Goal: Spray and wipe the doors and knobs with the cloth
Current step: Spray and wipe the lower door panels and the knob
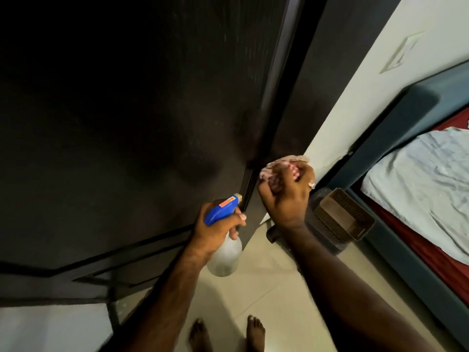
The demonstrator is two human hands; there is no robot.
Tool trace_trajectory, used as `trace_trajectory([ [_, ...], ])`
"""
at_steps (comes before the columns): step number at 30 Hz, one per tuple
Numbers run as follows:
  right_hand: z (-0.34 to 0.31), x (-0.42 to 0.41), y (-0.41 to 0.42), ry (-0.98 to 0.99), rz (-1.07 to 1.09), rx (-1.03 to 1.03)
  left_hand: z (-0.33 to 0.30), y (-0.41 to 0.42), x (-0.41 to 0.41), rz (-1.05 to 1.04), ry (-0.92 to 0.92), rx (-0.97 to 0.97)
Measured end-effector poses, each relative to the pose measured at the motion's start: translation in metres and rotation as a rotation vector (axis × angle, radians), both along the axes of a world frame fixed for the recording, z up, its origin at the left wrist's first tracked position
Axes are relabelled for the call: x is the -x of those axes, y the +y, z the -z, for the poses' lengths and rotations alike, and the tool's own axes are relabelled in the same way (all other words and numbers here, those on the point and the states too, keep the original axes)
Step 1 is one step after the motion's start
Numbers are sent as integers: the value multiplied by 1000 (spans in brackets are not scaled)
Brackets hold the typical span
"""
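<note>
Cloth bunched at the door edge, spray bottle aimed at the panel

Cloth (272, 171), pale pink and crumpled into a wad, is sitting in the right hand (286, 194), whose grip is curling tightly round it; only folds are showing above and left of the knuckles. The wad is lying at the dark door's (142, 118) right edge, just beside the black vertical strip, though whether it is touching the surface cannot be told.

The left hand (215, 229) is grasping the spray bottle (224, 250) by its neck, fingers wrapping under the blue trigger head. The bottle's long axis is running tilted, its clear rounded body hanging down toward the floor (266, 288) and its head up, the yellowish nozzle pointing up and right at the door, close to the panel's lower edge.

A brown perforated basket (345, 214) is standing on the floor near the right hand, beside a bed (418, 179) with a rumpled pale sheet. Two bare feet are showing at the bottom.
</note>
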State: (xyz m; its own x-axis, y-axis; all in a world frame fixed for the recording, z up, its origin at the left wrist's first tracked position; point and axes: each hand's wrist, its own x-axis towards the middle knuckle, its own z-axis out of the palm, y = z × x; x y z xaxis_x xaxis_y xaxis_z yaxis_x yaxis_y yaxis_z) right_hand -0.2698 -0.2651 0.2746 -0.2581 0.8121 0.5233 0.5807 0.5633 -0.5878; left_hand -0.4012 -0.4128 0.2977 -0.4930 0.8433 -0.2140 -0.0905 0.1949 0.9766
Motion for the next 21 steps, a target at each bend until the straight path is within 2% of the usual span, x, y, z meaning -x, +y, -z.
trace_trajectory([
  [3,-10,8,-2,396,84,205,-3,4,2,-5,68,-22],
  [5,-12,16,-2,700,144,446,-5,8,4,-25,65,-38],
  [7,-16,20,4,1070,106,817,-10,14,2,-58,52,-58],
  [9,-26,15,11,1375,-49,1306,-17,18,-5,-90,33,-50],
  [11,-33,7,14,1472,-107,1623,-24,21,-12,-116,20,-29],
  [12,-36,5,11,1458,-115,1647,-27,21,-15,-131,17,-20],
  [13,-39,4,9,1372,-90,1573,-30,23,-19,-143,14,-22],
  [14,-41,3,4,1215,-18,1397,-33,25,-21,-155,13,-25],
  [16,-37,-3,-4,801,155,886,-37,28,-26,-184,12,-31],
  [18,-31,-13,-7,479,79,542,-38,31,-31,-208,5,-40],
  [21,-16,-31,-3,2,-167,86,-33,35,-34,-223,-17,-73],
])
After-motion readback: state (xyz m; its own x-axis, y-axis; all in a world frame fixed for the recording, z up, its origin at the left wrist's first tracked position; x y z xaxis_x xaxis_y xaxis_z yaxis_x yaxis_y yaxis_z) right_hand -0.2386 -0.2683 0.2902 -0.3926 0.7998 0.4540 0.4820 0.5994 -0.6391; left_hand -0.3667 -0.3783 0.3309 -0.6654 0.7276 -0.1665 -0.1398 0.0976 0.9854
